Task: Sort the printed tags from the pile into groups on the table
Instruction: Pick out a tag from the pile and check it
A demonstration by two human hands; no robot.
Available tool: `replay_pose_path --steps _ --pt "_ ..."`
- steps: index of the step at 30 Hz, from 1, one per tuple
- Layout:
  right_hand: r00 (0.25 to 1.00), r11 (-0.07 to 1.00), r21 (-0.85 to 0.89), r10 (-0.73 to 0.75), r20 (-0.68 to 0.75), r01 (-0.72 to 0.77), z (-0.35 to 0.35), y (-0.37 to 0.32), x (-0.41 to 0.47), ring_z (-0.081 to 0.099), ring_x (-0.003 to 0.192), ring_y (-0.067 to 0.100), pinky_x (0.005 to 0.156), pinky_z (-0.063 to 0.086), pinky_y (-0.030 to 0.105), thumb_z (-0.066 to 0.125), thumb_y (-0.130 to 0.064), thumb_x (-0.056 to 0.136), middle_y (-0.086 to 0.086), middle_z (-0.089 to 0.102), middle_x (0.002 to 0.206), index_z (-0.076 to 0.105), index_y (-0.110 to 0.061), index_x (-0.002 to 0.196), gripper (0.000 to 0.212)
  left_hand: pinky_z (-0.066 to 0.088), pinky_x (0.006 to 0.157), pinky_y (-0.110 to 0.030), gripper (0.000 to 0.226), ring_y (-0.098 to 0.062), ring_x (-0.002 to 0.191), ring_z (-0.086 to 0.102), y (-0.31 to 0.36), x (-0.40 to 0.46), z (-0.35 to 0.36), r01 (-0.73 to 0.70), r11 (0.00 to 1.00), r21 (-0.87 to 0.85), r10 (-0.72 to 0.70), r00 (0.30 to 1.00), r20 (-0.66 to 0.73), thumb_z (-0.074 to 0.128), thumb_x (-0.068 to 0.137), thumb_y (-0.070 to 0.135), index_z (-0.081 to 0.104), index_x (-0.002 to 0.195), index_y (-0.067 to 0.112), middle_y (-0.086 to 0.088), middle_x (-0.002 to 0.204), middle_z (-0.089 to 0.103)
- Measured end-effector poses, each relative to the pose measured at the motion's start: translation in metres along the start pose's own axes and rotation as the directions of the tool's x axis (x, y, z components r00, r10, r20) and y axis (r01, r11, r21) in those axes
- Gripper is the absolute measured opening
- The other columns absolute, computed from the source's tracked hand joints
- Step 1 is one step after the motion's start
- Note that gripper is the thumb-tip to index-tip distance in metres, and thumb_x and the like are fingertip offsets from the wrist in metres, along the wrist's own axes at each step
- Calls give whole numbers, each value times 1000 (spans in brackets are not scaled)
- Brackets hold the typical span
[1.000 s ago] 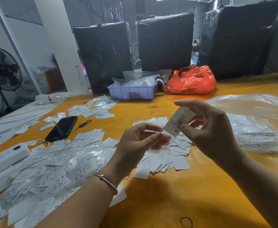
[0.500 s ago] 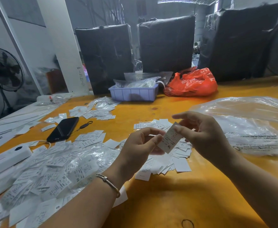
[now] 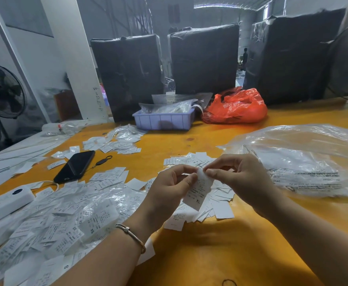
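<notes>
A white printed tag (image 3: 198,191) marked XL hangs between my two hands above the table. My left hand (image 3: 169,190) pinches its top edge from the left, and my right hand (image 3: 241,180) pinches the same top edge from the right. Below them lies a spread group of white tags (image 3: 218,205). A big pile of tags (image 3: 61,221), many in clear sleeves and marked XS or S, covers the table at the lower left. Another small group of tags (image 3: 115,144) lies further back.
A black phone (image 3: 75,166) lies left of centre, a white device (image 3: 4,203) at the left edge. A large clear plastic bag (image 3: 305,159) fills the right. At the back stand a lilac tray (image 3: 164,120) and a red plastic bag (image 3: 237,106). The orange table (image 3: 220,254) is bare near me.
My right hand has brought the XL tag down from above the pile to my left hand. Both hands now pinch its top edge, and the tag hangs lengthwise.
</notes>
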State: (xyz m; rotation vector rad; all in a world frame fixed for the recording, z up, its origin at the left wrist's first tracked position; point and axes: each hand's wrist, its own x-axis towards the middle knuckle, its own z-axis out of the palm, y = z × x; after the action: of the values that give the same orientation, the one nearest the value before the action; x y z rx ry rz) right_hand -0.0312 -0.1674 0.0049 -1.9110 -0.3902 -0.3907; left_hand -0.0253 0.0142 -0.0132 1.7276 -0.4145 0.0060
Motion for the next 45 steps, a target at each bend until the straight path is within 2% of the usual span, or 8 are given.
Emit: replay_pose_path --steps 8,18,21,24,27,32,37,45 --pt "995 995 27 92 46 -94 -3 5 2 60 65 0 60 44 17 71 -13 82 -8 71 70 76 -20 79 8 54 66 -20 15 -7 76 66 7 3 -2 53 998 44 -51 997 -50 56 98 14 69 102 19 0 84 72" --pt "994 979 -171 110 -10 -110 -7 13 4 67 81 26 78 55 44 70 -14 83 7 73 80 75 -16 84 6 46 56 -13 24 -8 77 57 7 3 -53 222 942 251 -135 938 -320 50 99 8 67 90 22 4 88 66" --pt "994 977 -183 109 -8 -108 -7 13 3 67 80 21 74 53 35 70 -14 83 3 73 79 75 -17 83 6 45 63 -28 24 -14 76 57 -1 -5 -78 326 860 393 -172 909 -380 52 96 7 67 89 25 0 91 66" --pt "995 976 -190 103 -9 -102 -5 13 2 67 78 17 70 51 28 70 -14 83 1 73 78 75 -18 83 6 39 56 -27 26 -16 68 53 -5 -14 -97 397 691 604 -151 896 -417 47 92 7 65 92 25 1 87 62" --pt "995 977 -187 100 -16 -101 -4 14 3 66 76 18 68 50 30 70 -14 83 1 72 76 75 -18 81 7 39 58 -26 20 -12 80 56 -4 -24 -104 428 517 742 -106 891 -441 50 92 14 64 91 28 7 89 61" --pt "993 955 -271 107 -58 -119 -9 19 7 63 72 12 67 49 29 70 -13 83 -4 70 75 75 -18 80 8 49 73 -31 22 -16 99 56 2 -29 -106 446 384 808 -105 891 -442 60 84 12 62 98 30 7 104 60" --pt "978 777 -594 157 -135 -207 -23 24 11 60 74 16 67 50 32 61 -15 85 -7 66 76 71 -22 84 12 42 88 -34 36 -21 118 45 9 -20 -91 366 294 883 1 924 -383 56 81 2 64 107 28 3 117 56" --pt "930 448 -815 186 -317 -367 -45 33 19 46 116 32 91 36 40 50 -5 82 12 60 119 61 -12 114 34 50 87 -31 20 -19 108 56 18 13 -47 175 432 884 -166 980 -113 58 90 15 66 107 23 2 119 62"
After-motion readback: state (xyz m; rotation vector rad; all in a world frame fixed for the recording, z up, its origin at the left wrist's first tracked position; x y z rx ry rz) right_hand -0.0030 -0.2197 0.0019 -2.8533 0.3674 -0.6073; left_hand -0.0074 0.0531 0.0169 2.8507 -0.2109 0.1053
